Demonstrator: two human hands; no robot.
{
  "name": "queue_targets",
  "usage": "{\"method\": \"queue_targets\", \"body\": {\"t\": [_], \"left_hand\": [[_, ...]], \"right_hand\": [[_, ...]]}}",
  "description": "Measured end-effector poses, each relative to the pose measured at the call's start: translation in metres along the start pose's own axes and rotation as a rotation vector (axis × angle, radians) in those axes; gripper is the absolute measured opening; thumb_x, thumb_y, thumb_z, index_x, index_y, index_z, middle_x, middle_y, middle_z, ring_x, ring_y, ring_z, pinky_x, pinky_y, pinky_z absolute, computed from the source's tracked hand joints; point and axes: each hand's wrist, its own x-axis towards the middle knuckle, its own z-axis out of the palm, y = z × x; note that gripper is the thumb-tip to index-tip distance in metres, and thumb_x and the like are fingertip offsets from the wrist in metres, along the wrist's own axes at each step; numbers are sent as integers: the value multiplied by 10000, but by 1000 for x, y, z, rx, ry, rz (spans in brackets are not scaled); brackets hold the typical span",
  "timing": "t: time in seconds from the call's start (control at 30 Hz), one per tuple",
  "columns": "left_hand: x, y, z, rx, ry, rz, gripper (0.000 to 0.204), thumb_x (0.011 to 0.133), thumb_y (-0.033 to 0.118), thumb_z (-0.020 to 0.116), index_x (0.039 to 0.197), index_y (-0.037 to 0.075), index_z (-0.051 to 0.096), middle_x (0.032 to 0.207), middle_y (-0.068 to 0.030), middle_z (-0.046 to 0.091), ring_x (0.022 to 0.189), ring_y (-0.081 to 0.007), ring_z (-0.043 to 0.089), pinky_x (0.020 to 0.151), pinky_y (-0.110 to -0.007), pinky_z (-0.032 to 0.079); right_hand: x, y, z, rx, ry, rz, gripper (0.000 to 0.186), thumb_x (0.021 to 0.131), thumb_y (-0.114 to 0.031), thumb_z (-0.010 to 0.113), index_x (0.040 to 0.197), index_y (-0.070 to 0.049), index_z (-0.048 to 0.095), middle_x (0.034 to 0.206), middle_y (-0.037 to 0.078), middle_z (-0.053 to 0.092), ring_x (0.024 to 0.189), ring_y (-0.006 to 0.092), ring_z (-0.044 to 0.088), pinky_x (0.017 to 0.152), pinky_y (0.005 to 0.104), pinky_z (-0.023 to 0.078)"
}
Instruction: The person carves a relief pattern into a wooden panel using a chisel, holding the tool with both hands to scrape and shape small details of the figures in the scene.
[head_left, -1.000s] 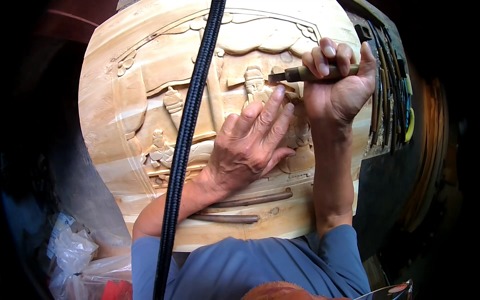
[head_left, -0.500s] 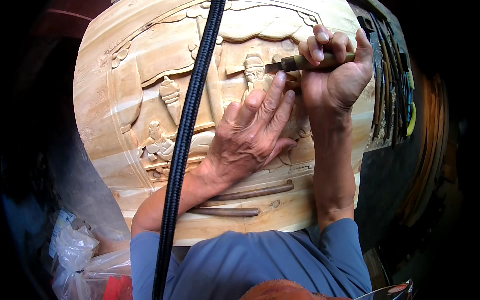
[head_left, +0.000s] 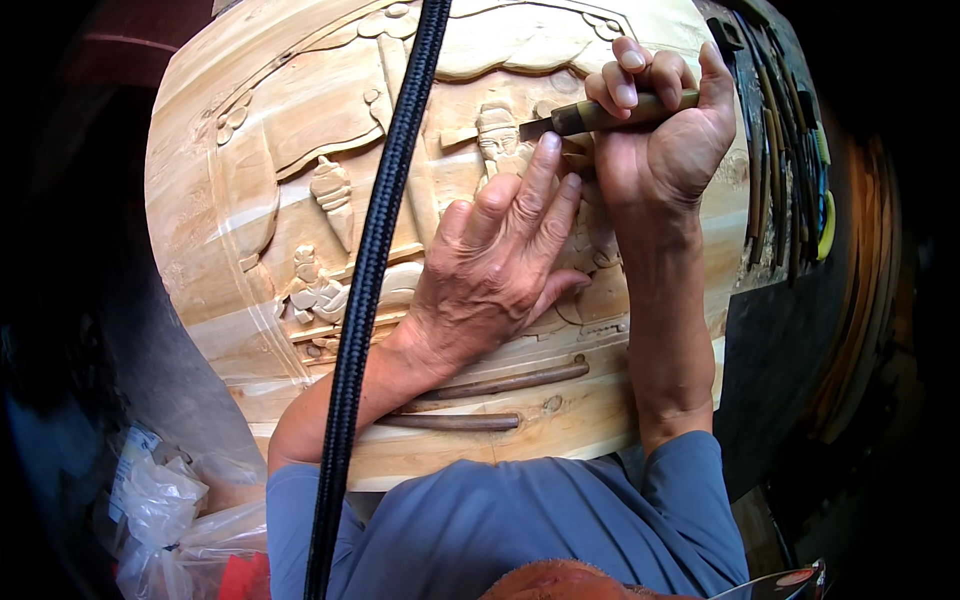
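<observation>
On a pale wooden panel [head_left: 200, 200] carved in relief, my right hand [head_left: 665, 140] grips a chisel [head_left: 565, 120] with a dark green-brown handle, its flat blade pointing left beside a carved face [head_left: 498, 140] in a tall hat. My left hand [head_left: 490, 265] lies palm down on the carving with fingers spread, its index fingertip at the chisel blade; I cannot tell whether they touch. Part of the carving is hidden under both hands.
A black braided cable [head_left: 380, 240] crosses the view in front of the panel. Two brown rods [head_left: 450, 422] lie along its near edge. Many slim tools [head_left: 775, 170] lie at the right, with wooden strips [head_left: 860, 280] beyond. Clear plastic bags [head_left: 175, 510] sit at lower left.
Both hands and the chisel appear higher and slightly further left, with the panel also shifted up in the view. The grip and the spread fingers look much the same.
</observation>
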Motion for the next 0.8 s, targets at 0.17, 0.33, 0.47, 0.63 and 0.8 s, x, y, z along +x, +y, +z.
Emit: {"method": "queue_targets", "body": {"t": [0.17, 0.33, 0.47, 0.63, 0.8], "left_hand": [[0, 0, 0, -5, 2, 3, 934, 776, 633, 809, 1529, 102, 660, 1693, -149, 512, 1212, -260, 579, 999, -369, 510], [0, 0, 1, -6, 4, 2, 923, 779, 630, 810, 1521, 99, 667, 1691, -155, 514, 1212, -260, 578, 1004, -371, 508], [0, 0, 1, 5, 9, 8, 913, 783, 628, 808, 1513, 96, 674, 1688, -159, 517, 1209, -262, 578, 1003, -373, 510], [0, 0, 1, 2, 12, 10, 903, 789, 629, 803, 1503, 91, 680, 1683, -163, 521, 1208, -264, 580, 1002, -373, 511], [0, -1, 1, 12, 28, 11, 886, 799, 632, 797, 1488, 85, 693, 1668, -170, 538, 1189, -267, 593, 1000, -374, 513]], "right_hand": [[0, 1, 1, -14, 27, -6, 512, 1090, -434, 552, 719, -119, 394, 910, 175, 579, 715, 236, 467, 685, 351, 397], [2, 1, -2, 3, 12, 6, 512, 1095, -433, 546, 722, -120, 388, 915, 174, 578, 721, 234, 466, 689, 350, 394], [2, 0, -3, 2, -3, 11, 513, 1095, -433, 543, 720, -120, 388, 915, 172, 576, 724, 234, 468, 691, 348, 392], [2, 1, -1, -29, 2, -6, 518, 1094, -437, 543, 713, -120, 393, 906, 181, 589, 716, 242, 476, 693, 354, 400], [-2, 3, 5, -67, 5, -33, 521, 1093, -437, 541, 705, -121, 397, 901, 192, 608, 712, 250, 483, 699, 359, 411]]}}
